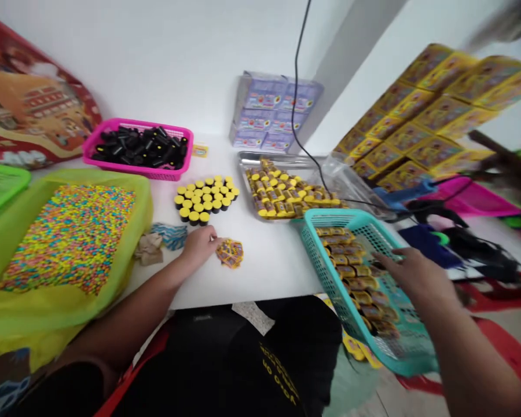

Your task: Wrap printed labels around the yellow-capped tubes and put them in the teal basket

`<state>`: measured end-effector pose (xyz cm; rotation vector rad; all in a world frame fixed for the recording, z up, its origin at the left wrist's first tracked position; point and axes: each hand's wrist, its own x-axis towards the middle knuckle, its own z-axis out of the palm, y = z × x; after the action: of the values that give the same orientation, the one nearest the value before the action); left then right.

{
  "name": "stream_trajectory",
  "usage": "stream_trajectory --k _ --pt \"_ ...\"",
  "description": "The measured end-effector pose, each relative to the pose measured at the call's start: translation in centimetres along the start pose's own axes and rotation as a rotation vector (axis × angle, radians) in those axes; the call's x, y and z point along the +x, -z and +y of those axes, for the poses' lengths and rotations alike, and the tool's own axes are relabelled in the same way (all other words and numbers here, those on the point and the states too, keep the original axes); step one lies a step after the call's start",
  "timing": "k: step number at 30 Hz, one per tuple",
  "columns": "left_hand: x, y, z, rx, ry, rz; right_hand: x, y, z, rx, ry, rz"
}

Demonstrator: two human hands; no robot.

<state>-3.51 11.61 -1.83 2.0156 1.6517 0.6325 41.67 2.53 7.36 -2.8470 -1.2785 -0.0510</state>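
My left hand [198, 248] has its fingers pinched together at the edge of a small pile of printed yellow labels [230, 253] on the white table. What lies between those fingertips is too small to make out. My right hand [417, 275] reaches over a turquoise basket [319, 263], fingers stretched and apart. Its fingertips are close to the labelled canisters [358, 284] lying in rows inside; whether they touch one I cannot tell. Black canisters with yellow lids [207, 198] stand grouped beyond my left hand.
A yellow-lined tub [141, 200] of colourful candies sits left, beside crumpled wrappers [169, 236]. Behind are a pink basket [139, 168] of black canisters and a metal tray [247, 168] of labelled canisters. A black cable [296, 87] hangs down near stacked purple [267, 110] and yellow boxes [421, 116].
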Motion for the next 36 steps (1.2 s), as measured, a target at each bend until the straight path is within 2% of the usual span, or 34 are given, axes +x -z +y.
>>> stream_trajectory --k 2,4,6,7,8,10,13,16,18,20,22,24,27,29,32,34,36 --pt "-0.2 -0.3 0.2 0.004 0.006 -0.032 -3.2 0.9 -1.9 0.120 0.090 0.145" --pt "-0.6 -0.9 0.4 0.009 -0.021 -0.042 -7.8 1.1 -4.6 0.234 0.230 0.329" --pt "-0.7 -1.5 0.6 0.010 -0.069 -0.040 -12.6 0.1 -7.9 0.403 0.445 0.346" --pt "-0.7 -1.7 0.7 0.004 -0.086 -0.037 -14.6 -0.9 -9.8 0.497 0.541 0.307" --pt "-0.7 -1.8 0.7 -0.004 -0.089 -0.026 -16.2 -2.0 -11.7 0.590 0.623 0.204" --pt "-0.8 -1.2 0.8 -0.004 -0.072 0.004 -17.7 -4.7 -15.5 0.699 0.682 0.007" --pt "-1.7 1.0 0.4 0.109 -0.062 0.020 -17.0 -8.0 -20.3 0.807 0.550 -0.169" --pt "-3.3 3.7 -1.2 0.319 -0.024 0.015 -15.2 -9.3 -23.0 0.691 0.464 -0.219" --pt "-4.0 5.1 -2.9 0.423 0.063 -0.006 -14.6 -9.2 -23.9 0.593 0.473 -0.218" --pt "-4.2 5.8 -4.6 0.477 0.104 -0.080 -14.4 -9.1 -24.3 0.554 0.474 -0.229" --pt "-4.0 6.1 -5.7 0.488 0.093 -0.104 -14.4 -9.1 -24.4 0.565 0.449 -0.250" --pt "-4.0 6.1 -6.0 0.480 0.077 -0.068 -14.3 -9.3 -24.3 0.620 0.421 -0.253" --pt "-4.3 5.5 -4.8 0.402 0.021 0.065 -13.8 -9.9 -23.6 0.674 0.442 -0.206" --pt "-4.2 4.6 -3.3 0.291 -0.056 0.104 -13.2 -10.1 -23.3 0.654 0.452 -0.182" --pt "-2.9 2.8 -0.6 0.099 -0.140 -0.004 -12.3 -10.2 -23.1 0.640 0.435 -0.206" --pt "-1.4 1.6 1.2 0.001 -0.146 -0.082 -12.1 -10.3 -23.0 0.661 0.431 -0.203" --pt "0.0 0.4 2.6 -0.066 -0.129 -0.099 -12.4 -10.2 -22.8 0.693 0.428 -0.171"
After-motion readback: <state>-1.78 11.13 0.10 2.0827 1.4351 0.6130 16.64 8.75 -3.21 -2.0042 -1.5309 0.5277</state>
